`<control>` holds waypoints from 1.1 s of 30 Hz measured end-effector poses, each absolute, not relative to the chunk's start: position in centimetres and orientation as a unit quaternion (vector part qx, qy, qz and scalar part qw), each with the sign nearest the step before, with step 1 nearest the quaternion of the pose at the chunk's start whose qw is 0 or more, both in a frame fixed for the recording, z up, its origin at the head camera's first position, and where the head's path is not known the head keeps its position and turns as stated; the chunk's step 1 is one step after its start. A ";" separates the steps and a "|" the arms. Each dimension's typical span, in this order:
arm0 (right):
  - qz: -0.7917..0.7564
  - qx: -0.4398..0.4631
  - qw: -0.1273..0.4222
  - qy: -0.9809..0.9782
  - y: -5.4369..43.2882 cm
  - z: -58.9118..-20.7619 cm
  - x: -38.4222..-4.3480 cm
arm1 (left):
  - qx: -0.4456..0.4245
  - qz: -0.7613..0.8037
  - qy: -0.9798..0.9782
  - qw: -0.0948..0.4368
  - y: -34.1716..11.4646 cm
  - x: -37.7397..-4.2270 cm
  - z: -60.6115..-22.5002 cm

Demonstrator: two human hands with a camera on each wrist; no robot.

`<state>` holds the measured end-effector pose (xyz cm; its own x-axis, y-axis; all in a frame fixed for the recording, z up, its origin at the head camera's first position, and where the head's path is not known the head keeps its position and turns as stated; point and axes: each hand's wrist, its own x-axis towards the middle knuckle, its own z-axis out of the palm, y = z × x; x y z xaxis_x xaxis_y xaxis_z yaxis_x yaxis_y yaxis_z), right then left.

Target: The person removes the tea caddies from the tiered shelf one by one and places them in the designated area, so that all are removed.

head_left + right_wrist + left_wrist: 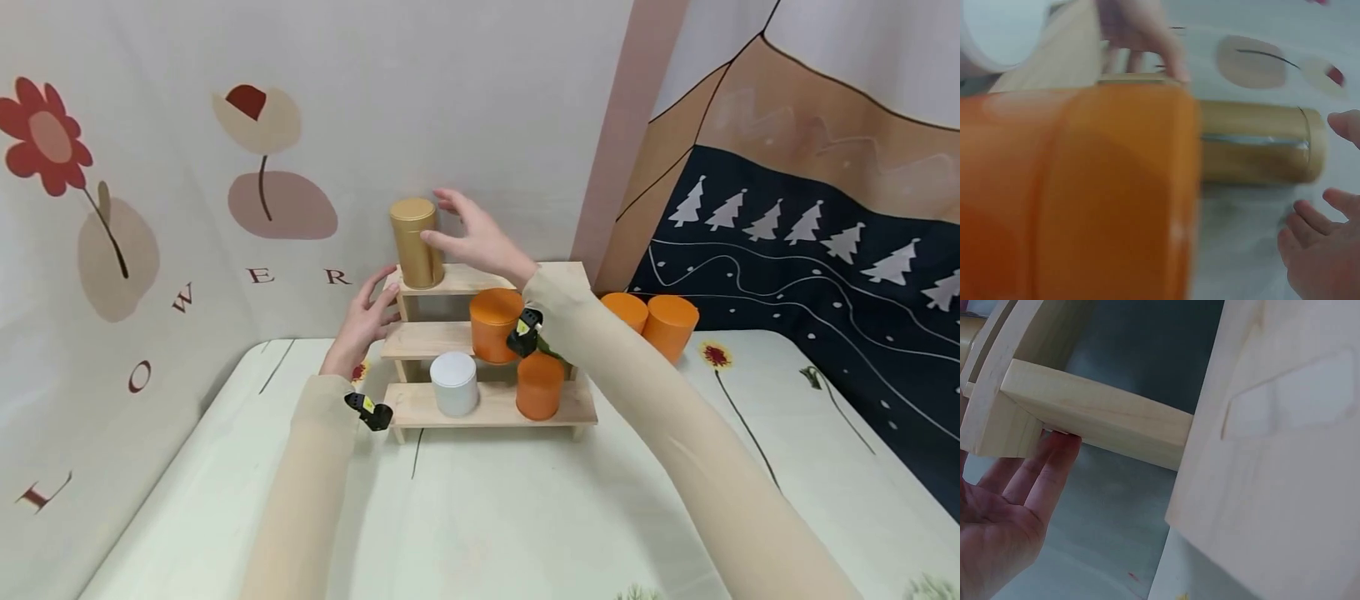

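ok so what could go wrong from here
The tall shiny gold cylinder stands near the left end of the pale wooden three-tier stand; a nudge from the right hand could topple it. The left hand, at the stand's end, might jolt the stand. The cream right sleeve could brush the squat orange cylinder on the middle tier.

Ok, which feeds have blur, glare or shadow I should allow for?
Head: bright and mostly sharp, with faint shadows on the white flower-printed tabletop; left wrist: dimmer, with a pale patch on the light wooden tiered shelf, reflection or mark unclear; right wrist: an orange cylindrical canister looms blurred in the foreground, and the tall gold cylindrical tin carries a pale streak, probably glare.
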<state>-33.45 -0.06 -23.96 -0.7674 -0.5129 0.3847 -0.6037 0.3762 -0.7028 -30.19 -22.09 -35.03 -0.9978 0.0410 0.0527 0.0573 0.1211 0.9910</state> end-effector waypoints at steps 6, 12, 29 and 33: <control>0.413 0.330 0.061 -0.846 -1.7 -24.6 -32.8 | -0.031 -0.653 -0.757 0.005 -21.8 -29.4 -34.3; 0.446 0.307 0.080 -0.837 -2.9 -25.3 -33.1 | -0.031 -0.657 -0.753 0.012 -22.1 -30.0 -34.9; 0.528 0.310 0.111 -0.783 -2.8 -26.9 -33.4 | -0.031 -0.643 -0.765 0.027 -22.8 -31.7 -36.6; 0.536 0.315 0.114 -0.775 -2.7 -27.1 -33.2 | -0.028 -0.640 -0.768 0.028 -22.8 -31.6 -36.9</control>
